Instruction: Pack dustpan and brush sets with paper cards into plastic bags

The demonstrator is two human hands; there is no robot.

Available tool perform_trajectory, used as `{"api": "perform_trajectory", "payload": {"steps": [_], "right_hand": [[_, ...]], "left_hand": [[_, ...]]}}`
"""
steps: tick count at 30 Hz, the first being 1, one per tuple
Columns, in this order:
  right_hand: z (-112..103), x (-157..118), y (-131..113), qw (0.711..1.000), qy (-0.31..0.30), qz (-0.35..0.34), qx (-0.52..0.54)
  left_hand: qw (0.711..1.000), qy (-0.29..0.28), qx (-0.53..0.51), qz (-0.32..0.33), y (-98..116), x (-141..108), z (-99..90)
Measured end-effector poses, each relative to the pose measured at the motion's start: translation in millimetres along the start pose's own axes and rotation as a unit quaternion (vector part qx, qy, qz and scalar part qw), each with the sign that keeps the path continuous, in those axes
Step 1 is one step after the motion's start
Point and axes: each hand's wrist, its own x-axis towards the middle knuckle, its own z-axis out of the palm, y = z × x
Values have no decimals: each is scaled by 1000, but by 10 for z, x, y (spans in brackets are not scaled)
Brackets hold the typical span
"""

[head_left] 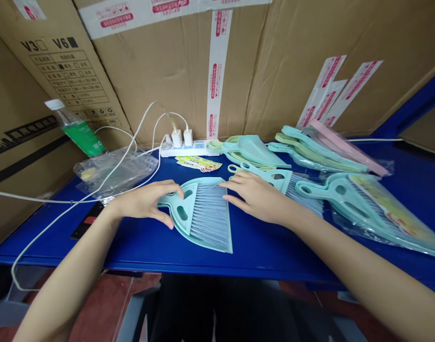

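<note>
A mint-green dustpan [182,232] lies on the blue table with a hand brush [210,213] nested in it, its grey-blue bristles facing right. My left hand [151,199] is over the handle end, thumb and fingers closed around the neck of the set; the handle is mostly hidden under it. My right hand [251,194] is at the far right corner of the bristles, fingers stretched out and fingertips touching or just above them. Under and beyond the right wrist lies another mint brush [285,179] with grey bristles.
Right of my arm lies a bagged mint brush-and-dustpan set [360,204]. Behind are stacked green dustpans [255,148] and a pink dustpan [349,147]. A power strip [203,148], label cards [199,163], a plastic bag [119,168], a bottle [80,133] and loose white cables stand left, before cardboard boxes.
</note>
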Motion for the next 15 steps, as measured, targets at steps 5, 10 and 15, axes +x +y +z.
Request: {"api": "perform_trajectory", "payload": {"steps": [5,10,15], "right_hand": [[-59,-14,25,999,26,27,9],[-74,-19,9,997,50,47,29],[2,-20,-4,999,16,-11,48]], "left_hand": [[1000,8,-5,22,11,27,60],[999,32,3,43,42,77,155],[997,58,8,54,71,112,213]]}}
